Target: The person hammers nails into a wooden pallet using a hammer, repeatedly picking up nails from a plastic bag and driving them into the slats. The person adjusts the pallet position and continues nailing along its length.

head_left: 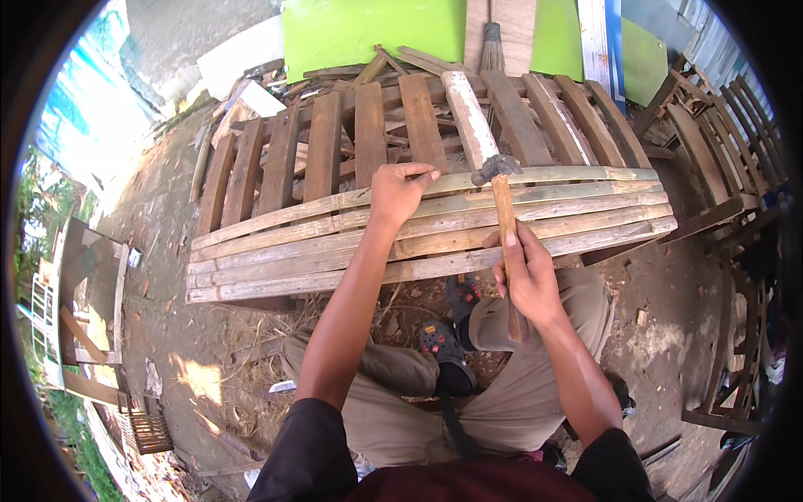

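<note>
My right hand [532,280] is wrapped round the wooden handle of a hammer [504,205]. Its dark metal head lies over the far bamboo slats, right of my left hand. Thumb and forefinger of my left hand [404,191] pinch together just above the farthest bamboo slat [552,174]; whatever is between them is too small to make out. Several split bamboo slats [301,246] run side by side, left to right, across the near part of a wooden slatted frame. Beyond them, brown wooden slats [369,134] and one white-painted slat [470,117] point away from me.
Scrap wood [381,63] is piled behind the frame, below green panels [376,33] and a broom [492,50]. More slatted wooden frames [711,151] stand at the right. A wooden structure [92,293] is at the left. My legs straddle the dirt floor [184,335] before the frame.
</note>
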`<action>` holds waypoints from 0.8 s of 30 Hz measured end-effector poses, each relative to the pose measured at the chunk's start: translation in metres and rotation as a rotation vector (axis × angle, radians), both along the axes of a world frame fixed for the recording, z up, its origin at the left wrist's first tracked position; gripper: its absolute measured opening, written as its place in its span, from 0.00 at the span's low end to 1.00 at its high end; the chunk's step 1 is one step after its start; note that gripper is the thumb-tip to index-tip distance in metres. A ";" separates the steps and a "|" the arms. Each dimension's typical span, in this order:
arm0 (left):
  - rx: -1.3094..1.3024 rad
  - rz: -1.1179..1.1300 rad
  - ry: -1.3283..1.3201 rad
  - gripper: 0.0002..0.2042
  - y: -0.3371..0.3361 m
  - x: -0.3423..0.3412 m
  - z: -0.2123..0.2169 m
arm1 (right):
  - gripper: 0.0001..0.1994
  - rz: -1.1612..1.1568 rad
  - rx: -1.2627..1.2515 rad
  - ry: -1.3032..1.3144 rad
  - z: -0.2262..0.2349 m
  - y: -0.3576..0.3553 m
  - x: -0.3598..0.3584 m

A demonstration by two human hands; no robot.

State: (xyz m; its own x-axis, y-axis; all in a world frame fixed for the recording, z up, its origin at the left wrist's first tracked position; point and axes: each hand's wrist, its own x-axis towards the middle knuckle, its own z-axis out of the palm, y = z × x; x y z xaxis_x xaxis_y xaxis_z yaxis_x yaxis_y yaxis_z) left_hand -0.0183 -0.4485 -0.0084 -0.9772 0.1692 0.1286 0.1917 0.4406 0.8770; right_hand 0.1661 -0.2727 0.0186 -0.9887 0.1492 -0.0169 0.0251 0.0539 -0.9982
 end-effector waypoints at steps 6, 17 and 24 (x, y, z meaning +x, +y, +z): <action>0.027 -0.053 0.064 0.13 -0.003 0.004 -0.001 | 0.15 0.005 0.214 0.021 0.016 -0.002 -0.019; 0.036 -0.066 0.119 0.12 -0.006 0.008 -0.001 | 0.14 0.022 0.429 0.126 0.034 -0.028 -0.050; 0.047 -0.076 0.115 0.11 -0.006 0.010 0.001 | 0.13 0.002 0.478 0.103 0.035 -0.028 -0.051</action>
